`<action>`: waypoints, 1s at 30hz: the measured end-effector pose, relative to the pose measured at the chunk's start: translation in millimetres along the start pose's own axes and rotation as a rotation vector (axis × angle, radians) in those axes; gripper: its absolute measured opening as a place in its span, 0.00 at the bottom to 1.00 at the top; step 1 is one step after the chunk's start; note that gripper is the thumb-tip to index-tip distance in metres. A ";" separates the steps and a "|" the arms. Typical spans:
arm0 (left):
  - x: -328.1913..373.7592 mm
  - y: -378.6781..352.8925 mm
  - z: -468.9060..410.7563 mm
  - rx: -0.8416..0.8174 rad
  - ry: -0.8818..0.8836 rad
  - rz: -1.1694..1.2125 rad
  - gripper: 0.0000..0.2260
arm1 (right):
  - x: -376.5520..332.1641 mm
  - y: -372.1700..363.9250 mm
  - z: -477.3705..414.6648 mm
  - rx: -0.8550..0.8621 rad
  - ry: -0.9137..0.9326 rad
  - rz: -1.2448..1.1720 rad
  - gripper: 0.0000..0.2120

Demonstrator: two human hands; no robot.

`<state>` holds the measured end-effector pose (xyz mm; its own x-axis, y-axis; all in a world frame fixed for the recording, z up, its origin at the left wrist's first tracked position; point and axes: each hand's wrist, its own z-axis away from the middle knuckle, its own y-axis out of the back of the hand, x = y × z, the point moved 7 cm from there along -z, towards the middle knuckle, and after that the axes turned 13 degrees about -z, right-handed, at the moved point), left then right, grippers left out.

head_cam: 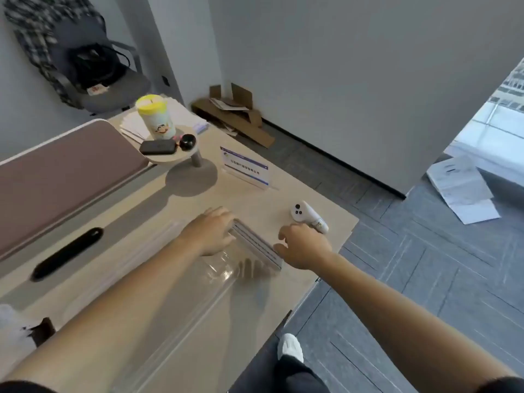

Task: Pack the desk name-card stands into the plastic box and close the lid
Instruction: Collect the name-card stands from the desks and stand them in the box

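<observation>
A stack of clear name-card stands (256, 243) lies at the far end of a transparent plastic box (181, 282) on the beige desk. My left hand (211, 232) grips the stack's far left end, and my right hand (303, 246) holds its near right end. One more name-card stand (245, 168), with a white and blue printed card, stands upright farther back on the desk. I cannot make out the box's lid separately; the plastic is see-through and blurred.
A white handheld controller (307, 215) lies just beyond my right hand near the desk's edge (350, 231). A small round shelf (170, 156) carries a yellow-lidded canister (154, 117), a black case and a black ball. A brown partition (65, 177) stands at the left.
</observation>
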<state>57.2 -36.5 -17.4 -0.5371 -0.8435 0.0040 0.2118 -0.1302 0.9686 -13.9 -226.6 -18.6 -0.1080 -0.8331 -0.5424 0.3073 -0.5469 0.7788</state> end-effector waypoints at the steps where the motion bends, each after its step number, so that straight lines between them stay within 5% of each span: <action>1: 5.0 -5.8 -13.5 -0.007 -0.020 -0.050 0.23 | 5.2 -3.5 -8.2 -0.028 -0.006 0.007 0.19; 6: 20.8 -46.1 -53.9 -0.105 -0.088 -0.234 0.23 | 20.3 -36.4 -39.9 -0.142 -0.029 0.044 0.20; 9: 25.8 -48.3 -64.1 0.026 -0.091 -0.278 0.12 | 19.9 -49.3 -49.9 -0.178 -0.004 0.110 0.09; 12: 31.7 -39.3 -67.5 0.103 -0.137 -0.323 0.06 | 15.5 -49.2 -55.8 -0.197 0.044 0.194 0.09; 19: 11.1 -19.1 -44.7 0.228 -0.051 -0.162 0.05 | 3.5 8.8 -73.9 -0.071 0.184 0.245 0.04; 25: -22.1 28.3 18.3 0.439 0.219 0.049 0.03 | -47.0 78.6 -88.8 0.117 0.360 -0.235 0.18; 30: -51.6 63.8 102.1 0.549 0.422 0.085 0.04 | -124.8 56.8 -74.3 -0.008 0.275 -0.585 0.33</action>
<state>15.0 52.0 69.5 -0.1504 -0.9839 0.0965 -0.2641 0.1340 0.9551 87.3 -147.5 69.9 -0.0138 -0.3457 -0.9383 0.2780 -0.9027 0.3284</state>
